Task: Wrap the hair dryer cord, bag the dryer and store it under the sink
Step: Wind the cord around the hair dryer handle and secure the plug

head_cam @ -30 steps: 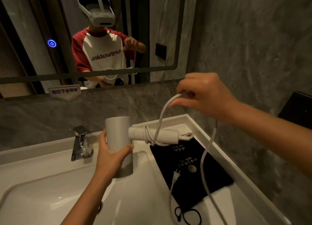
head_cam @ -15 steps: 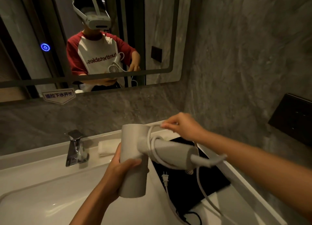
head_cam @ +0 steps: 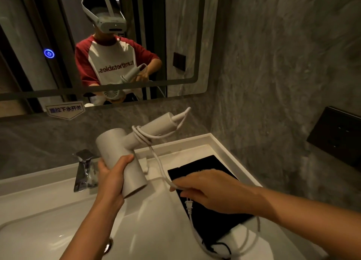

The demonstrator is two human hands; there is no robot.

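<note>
My left hand (head_cam: 112,174) grips the barrel of a white hair dryer (head_cam: 117,152) held above the sink, its handle pointing up and to the right. A few turns of the white cord (head_cam: 159,165) circle the handle near the barrel. My right hand (head_cam: 207,191) pinches the cord lower down, over a flat black bag (head_cam: 213,216) lying on the counter. The cord's plug (head_cam: 189,204) dangles below my right hand, and the slack loops across the bag's near end.
A white basin (head_cam: 39,230) fills the lower left, with a chrome tap (head_cam: 84,170) behind it. The white counter's raised rim (head_cam: 224,148) meets a grey stone wall with a black panel (head_cam: 336,134). A mirror (head_cam: 185,35) hangs above.
My right hand has come down from beside the dryer's handle to a spot low over the black bag, still holding the cord. The dryer's handle has tilted upward and to the right.
</note>
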